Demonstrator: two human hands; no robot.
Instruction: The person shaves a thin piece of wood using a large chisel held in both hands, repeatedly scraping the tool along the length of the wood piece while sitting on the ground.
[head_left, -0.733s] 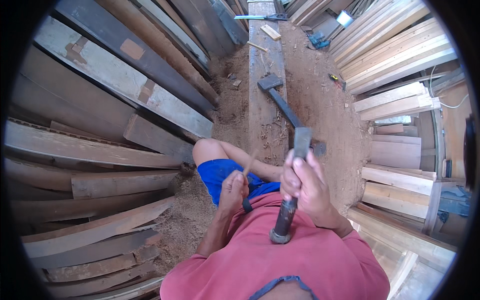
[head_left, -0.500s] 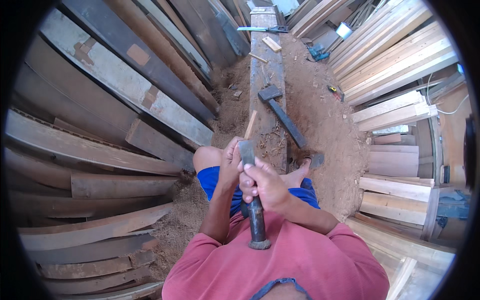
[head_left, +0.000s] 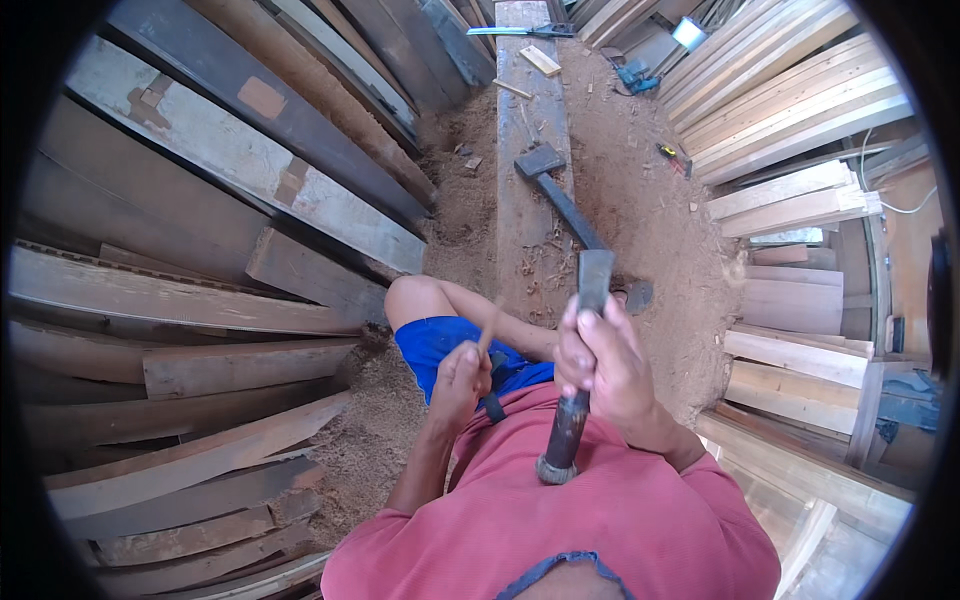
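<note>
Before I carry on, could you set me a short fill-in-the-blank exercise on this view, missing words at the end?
The person's left hand holds a thin, pale wooden stick, while the broad, flat-bladed steel chisel is in the ____ hand.
Of the long-bladed handsaw and the dark, block-headed mallet on the weathered wooden plank, the one nearer the person is the ____.
The person's plain cloth shorts are coloured ____.

Missing words: right; mallet; blue.

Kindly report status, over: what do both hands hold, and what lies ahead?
Right hand grips chisel, pointing forward. Left hand holds stick, apart from chisel. Mallet on plank ahead.
</note>
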